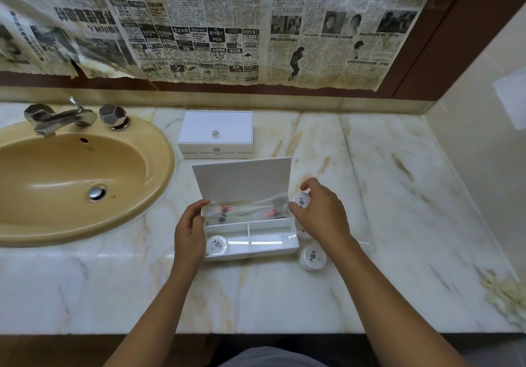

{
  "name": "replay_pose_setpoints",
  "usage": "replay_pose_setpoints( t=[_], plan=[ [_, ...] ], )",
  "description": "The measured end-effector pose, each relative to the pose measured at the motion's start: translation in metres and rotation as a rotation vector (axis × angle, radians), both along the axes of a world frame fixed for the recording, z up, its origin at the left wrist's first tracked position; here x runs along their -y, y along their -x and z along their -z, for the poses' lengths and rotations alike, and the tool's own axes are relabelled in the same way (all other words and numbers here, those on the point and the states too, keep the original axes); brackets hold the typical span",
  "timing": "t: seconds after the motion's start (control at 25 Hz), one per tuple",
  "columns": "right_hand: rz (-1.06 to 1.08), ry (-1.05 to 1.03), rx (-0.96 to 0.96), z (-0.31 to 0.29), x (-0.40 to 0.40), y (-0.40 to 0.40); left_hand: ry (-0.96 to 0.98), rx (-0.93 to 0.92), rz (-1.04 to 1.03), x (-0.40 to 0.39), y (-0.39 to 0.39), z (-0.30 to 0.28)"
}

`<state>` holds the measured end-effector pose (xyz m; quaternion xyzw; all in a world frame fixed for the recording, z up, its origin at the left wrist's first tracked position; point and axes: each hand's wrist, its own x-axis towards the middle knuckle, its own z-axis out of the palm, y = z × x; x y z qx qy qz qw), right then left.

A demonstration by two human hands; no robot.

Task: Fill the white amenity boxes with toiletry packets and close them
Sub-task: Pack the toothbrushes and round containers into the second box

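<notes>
An open white amenity box (253,254) sits on the marble counter with its lid (242,180) standing up at the back. Its rear compartment holds clear toiletry packets (227,211) with red parts. A round white packet (217,245) lies in the front left compartment; the front right one looks bare. My left hand (190,228) grips the box's left wall. My right hand (320,211) holds a round white packet (301,200) just past the box's right end. Two more round packets lie to the right, one (312,257) in plain sight and one (302,231) partly under my wrist.
A second white amenity box (216,134), shut, with a small round knob, stands behind the open one. A tan sink (76,179) with chrome taps (61,117) fills the counter's left. Newspaper covers the wall behind. A wall closes the right side.
</notes>
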<state>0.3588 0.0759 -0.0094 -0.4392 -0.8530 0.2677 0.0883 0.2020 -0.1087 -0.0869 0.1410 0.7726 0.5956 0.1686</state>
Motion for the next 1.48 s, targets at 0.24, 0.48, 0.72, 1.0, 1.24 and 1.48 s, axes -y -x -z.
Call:
replay_pose_setpoints(
  t=[0.24,0.48,0.72,1.0,1.24,1.48],
  plan=[
    [-0.251,-0.025,-0.008,-0.028,0.060,0.039,-0.057,-0.013,0.013,0.000,0.000,0.001],
    [-0.545,-0.100,0.169,-0.005,0.109,0.070,-0.043,-0.009,0.008,0.002,0.001,0.003],
    [-0.548,-0.093,0.194,0.006,0.102,0.074,-0.058,-0.003,0.004,0.002,0.002,0.006],
    [-0.536,-0.064,0.241,0.016,0.101,0.073,-0.059,-0.032,0.025,0.002,0.003,0.005],
    [-0.526,0.046,0.247,0.018,0.107,0.075,-0.045,-0.012,0.013,0.001,0.003,0.005],
    [-0.489,0.081,0.154,0.017,0.099,0.068,-0.042,-0.024,0.024,0.002,0.002,0.004]
  ],
)
